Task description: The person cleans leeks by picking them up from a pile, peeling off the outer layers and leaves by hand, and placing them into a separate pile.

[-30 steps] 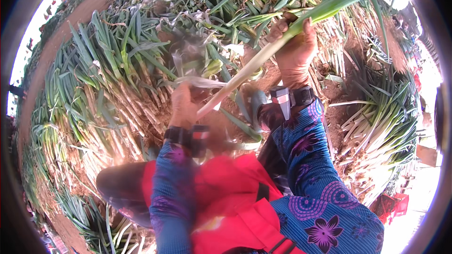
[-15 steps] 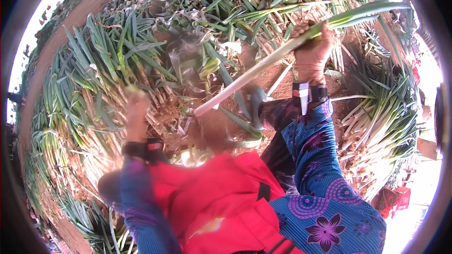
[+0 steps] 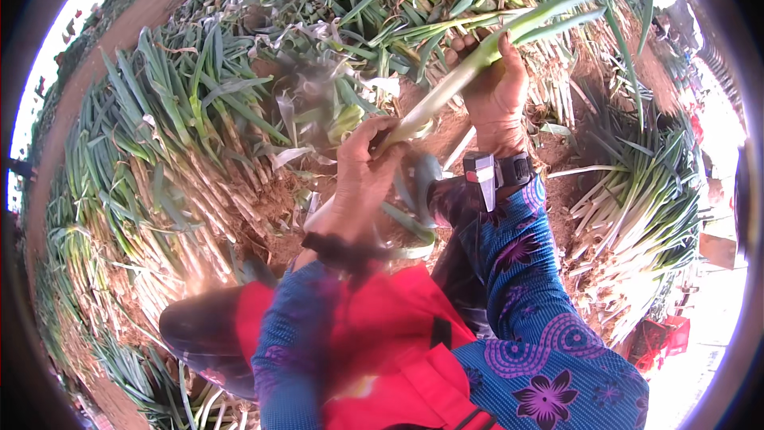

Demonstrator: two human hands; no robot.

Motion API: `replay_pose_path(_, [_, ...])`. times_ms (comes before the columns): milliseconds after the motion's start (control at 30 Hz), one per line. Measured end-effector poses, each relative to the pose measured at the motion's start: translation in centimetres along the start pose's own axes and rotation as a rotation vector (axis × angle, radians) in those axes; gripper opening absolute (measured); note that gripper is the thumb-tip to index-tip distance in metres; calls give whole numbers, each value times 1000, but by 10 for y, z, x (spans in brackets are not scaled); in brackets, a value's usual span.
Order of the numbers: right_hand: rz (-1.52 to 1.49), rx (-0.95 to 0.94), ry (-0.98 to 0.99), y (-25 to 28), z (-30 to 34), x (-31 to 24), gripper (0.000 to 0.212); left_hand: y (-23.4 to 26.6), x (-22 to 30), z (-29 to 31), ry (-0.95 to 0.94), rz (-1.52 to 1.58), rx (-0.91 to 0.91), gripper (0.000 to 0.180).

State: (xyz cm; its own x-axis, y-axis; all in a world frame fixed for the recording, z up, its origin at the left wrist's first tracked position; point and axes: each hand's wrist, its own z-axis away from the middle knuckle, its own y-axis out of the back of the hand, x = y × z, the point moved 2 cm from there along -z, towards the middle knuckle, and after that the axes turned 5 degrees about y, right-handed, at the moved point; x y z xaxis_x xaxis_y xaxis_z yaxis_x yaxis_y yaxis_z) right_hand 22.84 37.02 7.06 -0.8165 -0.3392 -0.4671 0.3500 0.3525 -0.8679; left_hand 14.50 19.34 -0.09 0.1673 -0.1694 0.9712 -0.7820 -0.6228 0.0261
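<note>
A long green onion (image 3: 439, 98) lies slantwise across my two hands, its green leaves toward the upper right and its pale stem toward the lower left. My right hand (image 3: 497, 99) is wrapped round it where the white turns green. Lower on the white stem, the fingers of my left hand (image 3: 368, 171) are closed in a pinch. The left hand and wrist cover much of the stem's lower end.
Thick rows of green onions (image 3: 195, 103) cover the ground at left and far side. A pile with white stems (image 3: 629, 199) lies at right. Stripped leaves (image 3: 342, 115) litter the soil ahead. A red crate (image 3: 664, 337) stands at the lower right.
My left hand has come from the left onto the stem and closed on it. My right hand has shifted slightly left with the green onion.
</note>
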Motion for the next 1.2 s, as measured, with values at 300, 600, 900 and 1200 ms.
replay_pose_path(300, [-6,-344,-216,3,4,12,41,-3,24,11,463,431,-199,25])
replay_pose_path(600, [-8,-423,-251,-6,13,19,41,9,17,4,298,-125,-283,17])
replay_pose_path(900, [-52,-335,-253,1,6,14,39,16,16,7,270,-113,-220,15])
replay_pose_path(1200, [-200,-329,-226,23,-10,-3,38,76,3,36,414,600,212,8])
